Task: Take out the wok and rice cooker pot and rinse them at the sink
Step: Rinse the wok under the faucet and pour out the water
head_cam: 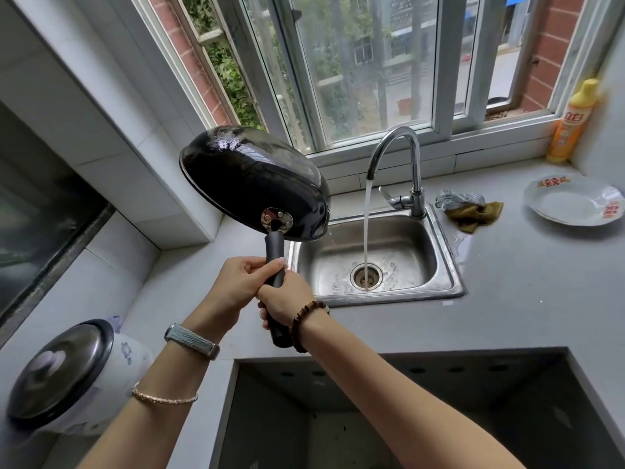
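Observation:
A black wok (pixel 250 179) is held up in the air, tilted with its wet glossy underside toward me, just left of the steel sink (pixel 439 265). Both hands grip its dark handle (pixel 275 252): my left hand (pixel 241 282) is higher on it, my right hand (pixel 285 299) just below. The chrome tap (pixel 395 143) runs a stream of water straight into the sink drain (pixel 366 276). The wok is not under the stream. I do not see the rice cooker pot.
A white jar with a dark metal lid (pixel 61 370) stands at the near left. A steel scourer and brown cloth (pixel 470 208), a white plate (pixel 575 204) and a yellow detergent bottle (pixel 571 123) lie right of the sink. A rectangular countertop opening (pixel 406 418) gapes below my arms.

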Motion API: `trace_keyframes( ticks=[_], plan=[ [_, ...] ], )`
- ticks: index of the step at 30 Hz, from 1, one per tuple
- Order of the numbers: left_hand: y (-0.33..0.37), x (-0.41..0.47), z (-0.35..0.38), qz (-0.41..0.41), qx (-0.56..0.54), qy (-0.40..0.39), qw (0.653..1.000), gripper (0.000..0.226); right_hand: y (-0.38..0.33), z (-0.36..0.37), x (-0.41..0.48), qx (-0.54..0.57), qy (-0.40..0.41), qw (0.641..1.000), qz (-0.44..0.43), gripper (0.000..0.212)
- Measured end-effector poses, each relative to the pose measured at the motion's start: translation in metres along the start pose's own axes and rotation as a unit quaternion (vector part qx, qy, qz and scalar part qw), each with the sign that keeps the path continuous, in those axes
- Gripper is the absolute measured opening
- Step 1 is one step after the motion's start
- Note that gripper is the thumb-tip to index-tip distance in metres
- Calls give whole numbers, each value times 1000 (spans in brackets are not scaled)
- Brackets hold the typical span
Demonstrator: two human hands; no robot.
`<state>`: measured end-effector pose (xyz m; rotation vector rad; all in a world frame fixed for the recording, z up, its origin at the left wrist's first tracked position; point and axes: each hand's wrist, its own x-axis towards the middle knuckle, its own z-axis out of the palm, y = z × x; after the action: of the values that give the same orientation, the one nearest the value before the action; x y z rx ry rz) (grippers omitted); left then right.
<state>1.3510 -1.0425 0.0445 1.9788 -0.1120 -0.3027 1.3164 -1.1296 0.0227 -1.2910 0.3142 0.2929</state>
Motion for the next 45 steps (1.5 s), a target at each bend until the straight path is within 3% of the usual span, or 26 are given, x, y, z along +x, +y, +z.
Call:
trace_keyframes(
  ticks=[20, 24, 29, 32, 34, 36, 39, 43, 45],
  plan=[
    [15, -3, -6, 39, 9, 10, 999, 21, -10, 0, -7, 10, -25, 999, -44, 27],
    [5, -2, 3, 14, 34, 14, 999, 21, -1, -11, -10, 30, -50, 998, -14, 5],
    [-11, -1, 18, -46, 44, 31, 998, 23, 11, -22, -11, 65, -78, 994, 49, 11],
    [-17, 3, 24, -107, -39, 36, 993, 29, 10, -30, -10, 124, -108, 982, 90, 10],
    [-16, 8, 28, -190, -151, -3, 970, 31, 7, -35, -8, 180, -123, 967, 133, 14],
    [-14, 9, 37, -278, -295, -83, 911, 24, 5, -40, -9, 243, -143, 942, 184, 15],
    [-15, 12, 51, -286, -461, -129, 830, 29, 3, -49, -12, 310, -204, 900, 228, 38],
    [-12, 17, 59, -259, -517, -159, 800, 22, 8, -65, -4, 412, -271, 838, 232, 34],
    [-14, 22, 59, -271, -495, -156, 810, 26, 13, -70, -1, 437, -303, 813, 237, 40]
  ],
)
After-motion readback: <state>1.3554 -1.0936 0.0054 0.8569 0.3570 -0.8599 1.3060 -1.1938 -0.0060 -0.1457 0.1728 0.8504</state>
